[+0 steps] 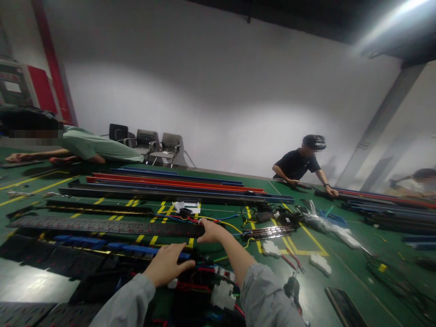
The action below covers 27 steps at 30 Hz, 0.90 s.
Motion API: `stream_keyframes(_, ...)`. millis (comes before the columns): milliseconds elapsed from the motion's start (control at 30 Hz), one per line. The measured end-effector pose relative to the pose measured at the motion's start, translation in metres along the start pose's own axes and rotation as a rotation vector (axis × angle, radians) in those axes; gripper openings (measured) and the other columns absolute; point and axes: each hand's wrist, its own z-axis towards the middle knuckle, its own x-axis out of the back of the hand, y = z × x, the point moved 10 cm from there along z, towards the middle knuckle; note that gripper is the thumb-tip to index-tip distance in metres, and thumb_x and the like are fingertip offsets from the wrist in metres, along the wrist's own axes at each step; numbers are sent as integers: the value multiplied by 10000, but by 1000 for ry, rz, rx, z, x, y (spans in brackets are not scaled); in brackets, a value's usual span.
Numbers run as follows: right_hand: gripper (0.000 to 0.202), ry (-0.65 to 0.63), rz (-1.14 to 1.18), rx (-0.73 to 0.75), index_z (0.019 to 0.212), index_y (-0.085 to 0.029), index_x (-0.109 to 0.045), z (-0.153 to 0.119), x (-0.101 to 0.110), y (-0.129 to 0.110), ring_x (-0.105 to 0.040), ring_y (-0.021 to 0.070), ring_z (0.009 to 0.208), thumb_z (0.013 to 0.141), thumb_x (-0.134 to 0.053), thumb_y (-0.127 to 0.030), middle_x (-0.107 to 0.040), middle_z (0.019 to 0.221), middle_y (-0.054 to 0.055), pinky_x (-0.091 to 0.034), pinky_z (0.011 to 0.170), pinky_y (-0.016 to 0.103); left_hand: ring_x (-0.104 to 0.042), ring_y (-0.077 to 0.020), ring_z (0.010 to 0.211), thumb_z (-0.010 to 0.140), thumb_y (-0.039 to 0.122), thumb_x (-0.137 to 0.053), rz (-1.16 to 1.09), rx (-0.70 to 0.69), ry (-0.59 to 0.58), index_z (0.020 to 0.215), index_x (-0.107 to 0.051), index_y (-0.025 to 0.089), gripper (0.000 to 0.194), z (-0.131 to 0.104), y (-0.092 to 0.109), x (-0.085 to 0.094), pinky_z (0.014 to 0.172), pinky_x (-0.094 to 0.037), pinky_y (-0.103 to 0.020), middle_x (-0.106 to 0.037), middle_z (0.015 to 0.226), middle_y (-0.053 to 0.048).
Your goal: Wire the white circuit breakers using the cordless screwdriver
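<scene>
My left hand (168,264) is over the dark parts at the near edge, fingers spread and thumb out to the right, with nothing in it. Farther right, my right hand (210,230) is closed at the right end of a long black strip (112,225) with rows of small reddish marks; what its fingers pinch is too small to make out. Red, yellow and blue wires (227,221) run beside that hand. Blue pieces (136,250) lie in a row left of my left hand. A white connector block (223,294) sits below, between my forearms.
Long red rails (177,183) lie across the green table behind the strip. A phone (344,306), a white block (320,264) and coiled black cable (397,281) are at the right. One person (98,145) leans in at the left, another (294,164) works at the back.
</scene>
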Motion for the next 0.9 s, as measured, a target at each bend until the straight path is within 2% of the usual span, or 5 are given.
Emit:
stream_keyframes(167, 627, 77, 2, 83, 1264, -214, -495, -10, 18, -15, -619, 225, 981, 678, -713, -257, -625, 1141, 59, -481, 790, 282, -638, -278, 1113, 857, 661, -463, -618, 245, 169, 975, -698, 157, 568, 18, -24, 19, 1008, -457, -407, -726, 1081, -130)
stream_keyframes(367, 722, 95, -69, 151, 1327, -210, -474, -22, 16, -31, -596, 247, 1080, 636, -619, -59, -560, 1230, 94, -463, 910, 315, -701, -175, 907, 839, 265, -669, -1524, 349, 459, 881, -587, 180, 126, 17, -34, 6, 858, -581, -401, -719, 970, -44)
stream_keyframes(567, 993, 52, -132, 132, 1520, -259, -199, -42, 9, -25, -641, 307, 1042, 645, -652, -135, -528, 1358, 151, -503, 839, 392, -638, -87, 618, 801, 146, -679, -1498, 467, 630, 696, -407, 193, 296, 1, -67, -1, 809, -600, -400, -618, 684, 64)
stream_keyframes(733, 657, 3, -155, 108, 1393, -216, -466, -67, 18, 4, -664, 334, 985, 763, -639, -283, -705, 1099, 133, -492, 815, 416, -586, -63, 552, 793, 109, -676, -1461, 489, 700, 682, -363, 196, 343, -11, -97, 20, 830, -595, -419, -542, 608, 94)
stream_keyframes(900, 416, 25, -136, 138, 1271, -268, -587, -91, 37, 13, -640, 275, 1025, 876, -570, -399, -686, 1151, 75, -471, 855, 369, -620, -84, 621, 803, 83, -665, -1423, 492, 688, 730, -408, 195, 290, -17, -113, 30, 836, -588, -432, -580, 671, 63)
